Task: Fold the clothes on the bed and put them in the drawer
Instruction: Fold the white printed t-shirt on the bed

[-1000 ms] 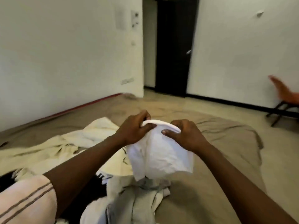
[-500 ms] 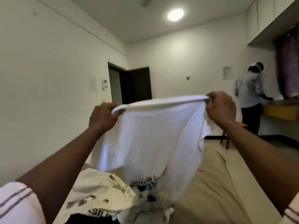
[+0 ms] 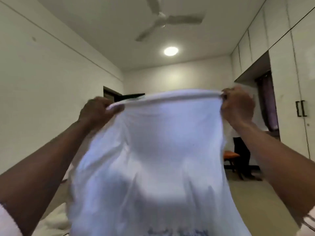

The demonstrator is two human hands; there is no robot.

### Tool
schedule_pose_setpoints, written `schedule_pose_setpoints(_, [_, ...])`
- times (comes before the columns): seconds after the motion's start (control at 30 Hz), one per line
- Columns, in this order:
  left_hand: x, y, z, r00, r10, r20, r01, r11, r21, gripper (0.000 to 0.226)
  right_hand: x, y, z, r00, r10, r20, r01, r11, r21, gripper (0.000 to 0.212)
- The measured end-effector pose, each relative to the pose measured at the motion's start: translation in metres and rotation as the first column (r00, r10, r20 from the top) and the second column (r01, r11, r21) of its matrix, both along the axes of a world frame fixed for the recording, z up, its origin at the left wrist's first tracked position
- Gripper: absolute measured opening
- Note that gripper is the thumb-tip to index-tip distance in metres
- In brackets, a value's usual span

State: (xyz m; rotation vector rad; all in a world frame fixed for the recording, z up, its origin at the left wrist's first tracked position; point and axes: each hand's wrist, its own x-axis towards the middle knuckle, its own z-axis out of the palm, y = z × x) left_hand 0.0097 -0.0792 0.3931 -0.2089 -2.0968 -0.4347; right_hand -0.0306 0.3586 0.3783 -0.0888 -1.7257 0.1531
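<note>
**Head view.** Both arms reach forward and upward. The forearms enter from 8 and 4 o'clock and rise toward the middle of the frame.

- **Hands:** The left hand, at 9 o'clock of centre, has its fingers curled round one end of the rolled upper edge of a white garment. The right hand, at 3 o'clock of centre, grips the other end in a closed fist, back of the hand toward the camera. Both hands are blurred.
- **Garment:** The edge runs taut between the two fists in a shallow arch. From it the garment hangs in the air down to 6 o'clock, filling the centre and bottom of the frame. A faint dark print shows along its lower margin but is too blurred to read.
- **Surroundings:** A ceiling fan sits at 12 o'clock, with a lit round ceiling lamp just below it. A dark door is partly hidden behind the left hand and the garment's edge. A white wardrobe with paired black handles stands at 3 o'clock.
- **Partly hidden:** A second person stands at 4 o'clock, the upper body hidden by the right wrist and the garment. An orange chair is just beside that person's legs. Pale cloth lies at 7 o'clock under the left forearm.
</note>
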Motion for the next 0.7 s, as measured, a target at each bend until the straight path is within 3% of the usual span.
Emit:
schedule_pose_setpoints(0.07, [0.007, 0.005, -0.009, 0.966, -0.255, 0.041, 0.242, 0.951, 0.193, 0.055, 0.004, 0.016, -0.015, 0.998, -0.041, -0.038, 0.039, 0.998, -0.052, 0.013])
schedule_pose_setpoints(0.1, [0.009, 0.010, -0.019, 0.927, -0.320, 0.197, 0.272, 0.933, 0.235, 0.047, 0.002, 0.023, -0.029, 0.994, -0.107, 0.017, 0.108, 0.994, -0.031, 0.008])
schedule_pose_setpoints(0.17, [0.008, 0.019, -0.038, 0.772, -0.279, 0.572, 0.204, 0.960, 0.192, 0.038, -0.009, 0.036, -0.055, 0.950, -0.251, 0.187, 0.246, 0.968, 0.048, 0.007])
schedule_pose_setpoints(0.2, [0.004, 0.021, -0.051, 0.687, -0.231, 0.688, 0.159, 0.973, 0.169, 0.037, -0.013, 0.039, -0.067, 0.923, -0.269, 0.273, 0.266, 0.963, 0.050, 0.008])
schedule_pose_setpoints(0.27, [-0.015, 0.026, -0.083, 0.560, -0.230, 0.796, 0.119, 0.973, 0.198, 0.036, -0.029, 0.044, -0.094, 0.874, -0.197, 0.443, 0.221, 0.975, -0.002, 0.010])
schedule_pose_setpoints(0.3, [-0.027, 0.027, -0.100, 0.545, -0.247, 0.801, 0.114, 0.969, 0.221, 0.038, -0.042, 0.048, -0.107, 0.856, -0.118, 0.503, 0.184, 0.979, -0.084, 0.013])
schedule_pose_setpoints(0.4, [-0.082, 0.027, -0.161, 0.563, -0.298, 0.771, 0.086, 0.949, 0.304, 0.050, -0.100, 0.051, -0.156, 0.781, 0.227, 0.582, 0.088, 0.882, -0.463, 0.032])
schedule_pose_setpoints(0.47, [-0.122, 0.022, -0.201, 0.603, -0.256, 0.756, 0.019, 0.952, 0.307, 0.046, -0.147, 0.046, -0.190, 0.709, 0.546, 0.446, 0.016, 0.620, -0.784, 0.022])
schedule_pose_setpoints(0.5, [-0.143, 0.017, -0.219, 0.635, -0.220, 0.741, -0.012, 0.956, 0.295, 0.042, -0.172, 0.041, -0.206, 0.693, 0.625, 0.360, 0.011, 0.490, -0.872, 0.015])
schedule_pose_setpoints(0.57, [-0.202, 0.003, -0.263, 0.688, -0.117, 0.716, -0.060, 0.974, 0.217, 0.043, -0.236, 0.027, -0.246, 0.675, 0.684, 0.277, 0.015, 0.362, -0.932, 0.023])
schedule_pose_setpoints(0.63, [-0.249, -0.009, -0.305, 0.727, 0.079, 0.682, -0.134, 0.991, 0.028, 0.056, -0.286, 0.012, -0.288, 0.643, 0.724, 0.250, 0.040, 0.294, -0.955, 0.015])
schedule_pose_setpoints(0.7, [-0.305, -0.021, -0.346, 0.725, 0.214, 0.655, -0.249, 0.968, -0.042, 0.057, -0.346, -0.004, -0.344, 0.629, 0.745, 0.222, 0.064, 0.235, -0.970, 0.012])
